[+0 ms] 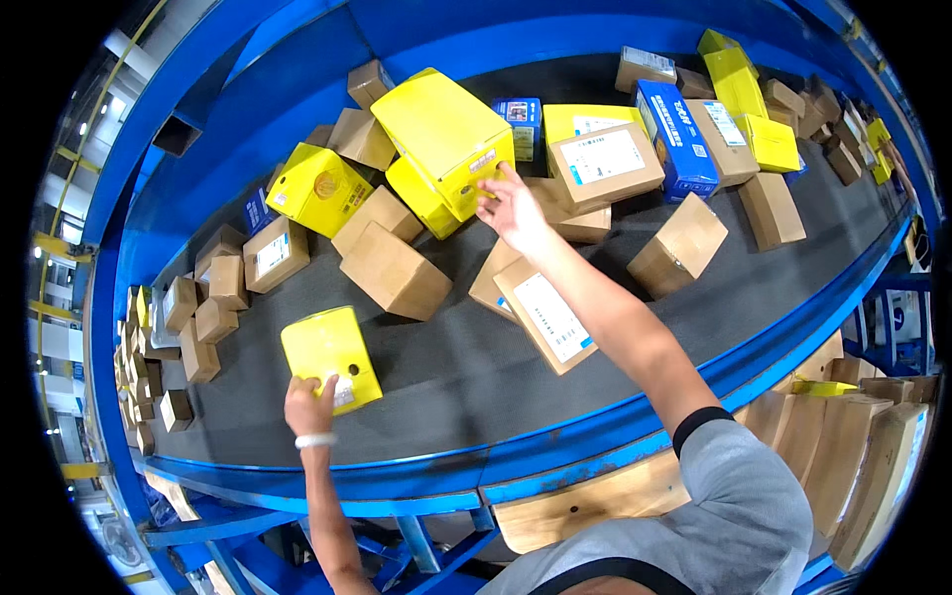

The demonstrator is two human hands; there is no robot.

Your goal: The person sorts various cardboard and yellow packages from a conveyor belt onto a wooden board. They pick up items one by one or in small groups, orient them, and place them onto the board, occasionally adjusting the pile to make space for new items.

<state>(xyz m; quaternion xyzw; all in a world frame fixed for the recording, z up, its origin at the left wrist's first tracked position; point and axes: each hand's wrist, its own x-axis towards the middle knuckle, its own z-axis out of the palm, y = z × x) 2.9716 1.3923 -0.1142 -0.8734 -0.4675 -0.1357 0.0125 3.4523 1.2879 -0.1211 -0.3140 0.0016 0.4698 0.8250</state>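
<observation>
My left hand (309, 407) is at the near corner of a small yellow carton (327, 346) with a round hole. Its thumb lies over the carton's face and the fingers curl at the edge. Across the dark conveyor belt (476, 401), my right hand (513, 212) reaches with spread fingers to the labelled end of a large yellow carton (439, 126). The fingertips overlap that end in view; whether they press on it cannot be told. That carton rests tilted over another yellow carton (416, 193). Below my right forearm lies a labelled brown carton (547, 316).
Several brown cartons (398, 271) and a blue box (675, 141) crowd the belt's far half. Blue metal walls (520, 37) enclose the far side, and a blue rail (550, 439) edges the near side. More cartons (848, 439) stand at the lower right, beside a wooden board (595, 498).
</observation>
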